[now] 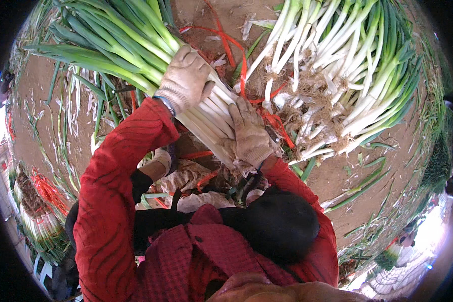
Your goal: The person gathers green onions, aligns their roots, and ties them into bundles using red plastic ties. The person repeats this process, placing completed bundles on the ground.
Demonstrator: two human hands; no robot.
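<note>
A thick bunch of green onions (211, 124) lies slantwise before me, its green leaves at the upper left and its white root ends towards my lap. My left hand (185, 77), in a beige knit glove, wraps over the bunch where green turns to white. Lower down, my right hand (249, 132), gloved alike, lies with its fingers spread along the white stalks near the roots; whether it grips them I cannot tell. Red plastic ribbon (244, 71) runs on the ground just beyond the bunch. The undersides of the stalks are hidden.
A large heap of loose green onions (347, 75) with hairy roots lies at the upper right. Tied bundles (41, 222) and a tangle of red ribbon (47, 190) sit at the far left. Leaf scraps (362, 188) litter the brown ground.
</note>
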